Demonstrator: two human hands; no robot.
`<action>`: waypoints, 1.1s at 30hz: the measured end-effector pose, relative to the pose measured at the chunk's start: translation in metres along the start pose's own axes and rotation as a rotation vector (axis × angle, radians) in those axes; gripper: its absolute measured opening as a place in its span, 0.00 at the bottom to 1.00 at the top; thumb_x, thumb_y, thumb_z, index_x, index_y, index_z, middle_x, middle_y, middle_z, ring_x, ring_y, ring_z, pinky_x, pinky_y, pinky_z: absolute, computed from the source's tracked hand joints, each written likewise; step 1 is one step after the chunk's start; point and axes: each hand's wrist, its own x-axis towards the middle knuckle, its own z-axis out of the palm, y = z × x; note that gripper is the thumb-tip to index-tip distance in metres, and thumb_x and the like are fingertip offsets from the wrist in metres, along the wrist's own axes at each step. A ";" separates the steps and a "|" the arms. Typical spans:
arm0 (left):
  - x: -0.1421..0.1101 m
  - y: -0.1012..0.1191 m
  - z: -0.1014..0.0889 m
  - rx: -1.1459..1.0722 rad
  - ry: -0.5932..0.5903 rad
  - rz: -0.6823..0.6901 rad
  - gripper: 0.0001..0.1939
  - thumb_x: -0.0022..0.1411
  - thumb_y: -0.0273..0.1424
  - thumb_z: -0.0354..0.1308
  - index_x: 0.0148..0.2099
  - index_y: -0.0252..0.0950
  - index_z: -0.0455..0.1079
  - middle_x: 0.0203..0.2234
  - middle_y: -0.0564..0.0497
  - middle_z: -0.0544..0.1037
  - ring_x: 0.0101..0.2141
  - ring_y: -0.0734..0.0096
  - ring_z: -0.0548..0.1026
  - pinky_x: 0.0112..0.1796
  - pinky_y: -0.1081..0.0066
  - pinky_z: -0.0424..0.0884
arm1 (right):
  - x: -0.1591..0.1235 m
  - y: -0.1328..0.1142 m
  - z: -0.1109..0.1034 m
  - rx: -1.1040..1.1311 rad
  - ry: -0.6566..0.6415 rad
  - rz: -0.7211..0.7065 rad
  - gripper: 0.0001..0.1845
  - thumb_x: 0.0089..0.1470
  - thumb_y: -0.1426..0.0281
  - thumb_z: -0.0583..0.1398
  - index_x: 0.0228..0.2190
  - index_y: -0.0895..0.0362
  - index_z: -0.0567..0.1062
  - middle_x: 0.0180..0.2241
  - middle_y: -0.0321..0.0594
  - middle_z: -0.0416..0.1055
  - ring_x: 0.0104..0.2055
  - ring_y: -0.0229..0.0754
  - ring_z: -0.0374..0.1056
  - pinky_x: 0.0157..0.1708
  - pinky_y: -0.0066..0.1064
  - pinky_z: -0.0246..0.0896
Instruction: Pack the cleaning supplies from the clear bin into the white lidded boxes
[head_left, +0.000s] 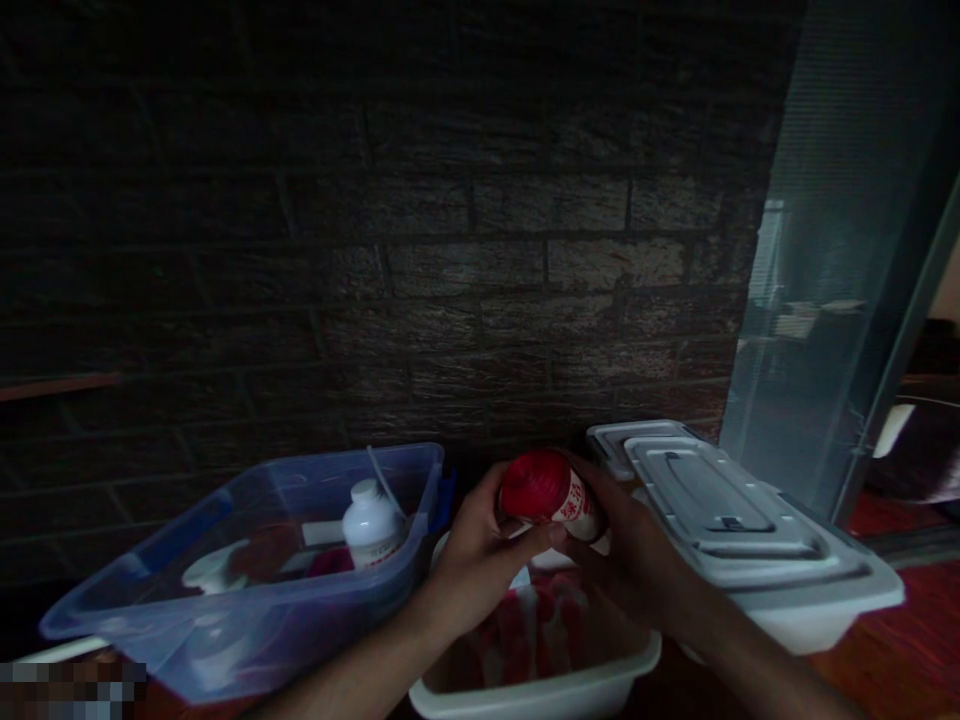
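A red ball of yarn (534, 484) with a cream paper band printed in red characters is held up in front of me. My left hand (486, 545) wraps round its left side, with the thumb across the front. On the other side, my right hand (626, 550) grips it near the band, its thumb close to the left one. Directly below is an open white plastic bin (540, 695). Several red and whitish items (525, 630) lie in that bin; the dim light hides their kind.
To the left stands a translucent blue tub (262, 600) with a white bottle (367, 525) and other things inside. A white bin with a grey-white latched lid (750, 520) sits on the right. Behind rises a dark brick wall (465, 250), with a glass panel (802, 300) at right.
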 end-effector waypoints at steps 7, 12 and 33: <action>-0.009 -0.013 0.005 0.183 0.168 0.006 0.24 0.53 0.35 0.73 0.47 0.43 0.65 0.41 0.52 0.78 0.43 0.60 0.77 0.43 0.66 0.74 | 0.000 -0.003 0.007 -0.353 0.017 -0.105 0.52 0.51 0.69 0.68 0.68 0.51 0.47 0.65 0.51 0.57 0.65 0.58 0.55 0.63 0.53 0.57; -0.013 -0.012 0.009 0.217 0.195 -0.036 0.26 0.52 0.38 0.74 0.49 0.40 0.66 0.43 0.49 0.78 0.45 0.58 0.77 0.45 0.63 0.73 | 0.003 -0.004 0.005 -0.470 0.028 -0.123 0.49 0.47 0.71 0.67 0.66 0.55 0.52 0.57 0.54 0.65 0.57 0.61 0.63 0.54 0.54 0.65; -0.042 0.007 -0.029 0.678 -0.100 -0.079 0.13 0.67 0.38 0.58 0.51 0.40 0.73 0.41 0.50 0.81 0.42 0.63 0.78 0.42 0.68 0.72 | 0.013 -0.012 -0.016 -0.194 -0.287 0.106 0.35 0.50 0.64 0.70 0.56 0.52 0.65 0.47 0.43 0.74 0.44 0.51 0.72 0.40 0.37 0.69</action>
